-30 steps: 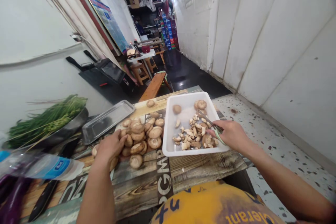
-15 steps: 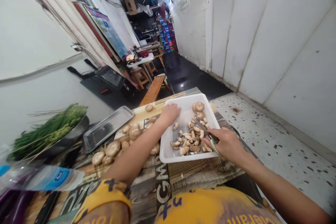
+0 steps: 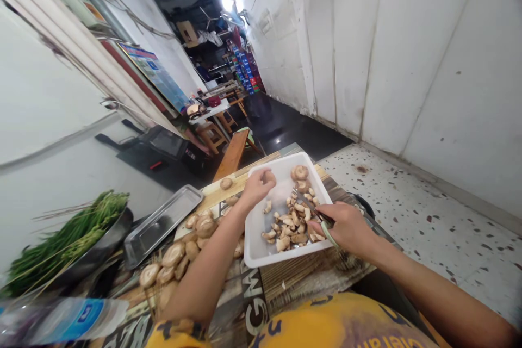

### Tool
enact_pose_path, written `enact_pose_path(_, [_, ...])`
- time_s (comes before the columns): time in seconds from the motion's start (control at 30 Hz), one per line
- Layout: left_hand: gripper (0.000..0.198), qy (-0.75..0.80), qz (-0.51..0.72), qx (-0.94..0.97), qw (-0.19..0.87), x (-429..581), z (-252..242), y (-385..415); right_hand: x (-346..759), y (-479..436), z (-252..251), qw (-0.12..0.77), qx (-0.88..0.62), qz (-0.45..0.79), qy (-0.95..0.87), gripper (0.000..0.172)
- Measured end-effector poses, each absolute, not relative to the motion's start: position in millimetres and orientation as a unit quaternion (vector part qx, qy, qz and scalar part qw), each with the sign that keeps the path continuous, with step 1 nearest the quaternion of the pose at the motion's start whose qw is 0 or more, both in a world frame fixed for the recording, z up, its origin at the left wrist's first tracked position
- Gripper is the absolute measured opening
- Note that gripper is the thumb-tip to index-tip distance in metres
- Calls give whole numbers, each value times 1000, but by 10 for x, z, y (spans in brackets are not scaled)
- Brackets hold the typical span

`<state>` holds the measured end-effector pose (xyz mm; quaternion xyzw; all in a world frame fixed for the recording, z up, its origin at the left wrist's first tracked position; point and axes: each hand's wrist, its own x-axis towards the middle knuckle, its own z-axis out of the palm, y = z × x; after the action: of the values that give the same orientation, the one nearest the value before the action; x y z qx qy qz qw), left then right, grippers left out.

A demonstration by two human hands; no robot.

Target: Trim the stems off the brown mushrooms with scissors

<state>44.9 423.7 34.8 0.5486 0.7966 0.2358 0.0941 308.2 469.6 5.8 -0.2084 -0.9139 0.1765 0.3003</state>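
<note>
My left hand (image 3: 258, 187) is closed on a brown mushroom (image 3: 269, 176) over the far left corner of a white plastic tray (image 3: 255, 255). At the tray's right side my right hand (image 3: 345, 223) grips scissors (image 3: 306, 202), whose blades point up and left over the tray. Cut mushroom pieces (image 3: 291, 223) lie in the near part of the tray, and a few whole mushrooms (image 3: 300, 173) sit in its far right corner. Several whole mushrooms (image 3: 206, 226) are heaped on the table left of the tray, partly hidden by my left forearm.
On the left are a metal bowl of green vegetables (image 3: 73, 234), a clear plastic lid (image 3: 163, 223) and a water bottle (image 3: 77, 318). One mushroom (image 3: 225, 184) lies beyond the heap. A wooden bench (image 3: 233, 153) stands past the table's far edge.
The view has shifted, so the tray appears lower and further left. My left hand has lifted slightly and now shows a mushroom in its fingers. The scissor blades show more clearly.
</note>
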Motion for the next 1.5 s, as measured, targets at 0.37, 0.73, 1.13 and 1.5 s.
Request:
enact_pose_path(0.37, [63, 395, 746, 170, 508, 1278, 615, 3475, 3038, 4478, 380, 147, -229, 82, -959, 21])
enact_pose_path(0.73, [45, 389, 747, 205, 498, 1409, 526, 3413, 2980, 4466, 510, 155, -205, -69, -964, 28])
enact_pose_path(1.13, [50, 408, 769, 185, 456, 1468, 544, 3378, 2892, 4735, 504, 131, -43, -174, -975, 43])
enact_pose_path(1.5, [40, 434, 670, 180, 575, 1218, 450, 3309, 2745, 4848, 572, 30, -75, -158, -984, 27])
